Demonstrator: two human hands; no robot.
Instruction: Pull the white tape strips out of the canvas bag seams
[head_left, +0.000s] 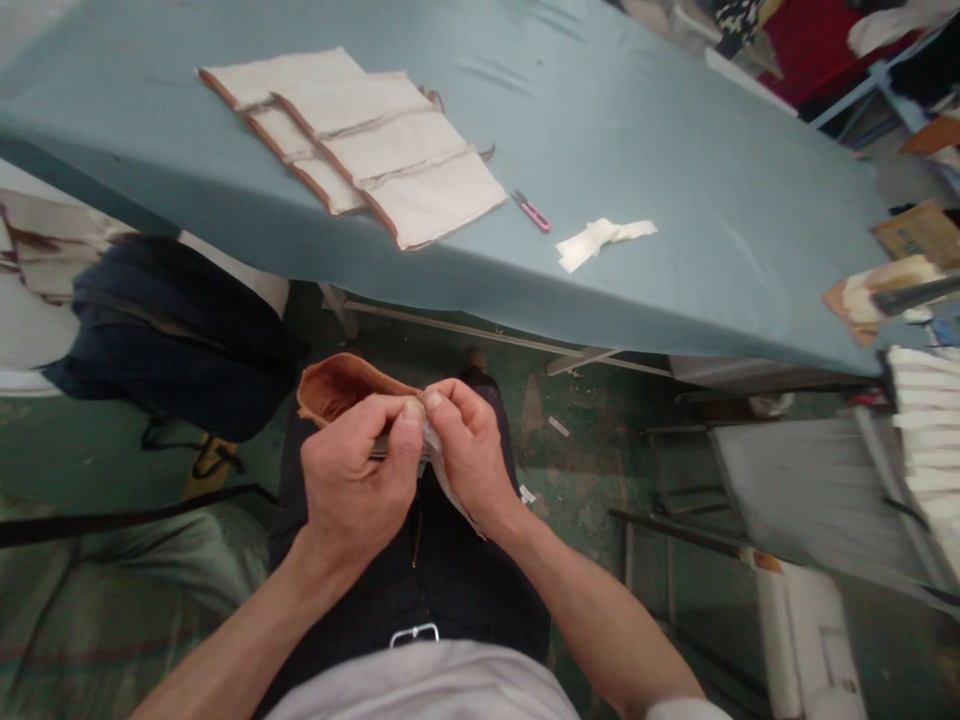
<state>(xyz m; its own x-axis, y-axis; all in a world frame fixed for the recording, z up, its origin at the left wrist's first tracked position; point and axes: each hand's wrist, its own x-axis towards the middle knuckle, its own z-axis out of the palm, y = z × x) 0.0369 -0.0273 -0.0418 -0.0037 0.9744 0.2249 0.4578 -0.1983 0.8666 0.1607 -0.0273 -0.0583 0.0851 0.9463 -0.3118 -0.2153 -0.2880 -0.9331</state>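
Note:
Over my lap, both hands pinch a small brown fabric piece (334,385) with a white lining strip hanging below it. My left hand (356,470) has its fingers closed on the piece's edge, thumb meeting the right thumb. My right hand (469,445) is closed on the same edge and on the white strip. A thin grey item shows between the hands; I cannot make it out.
A teal-covered table (675,180) runs ahead, bearing a stack of cream fabric pieces (367,140), a pink thread snip (531,211) and a white scrap (600,238). A dark bag (165,340) sits at left. White folded stock (926,430) and metal framing lie right.

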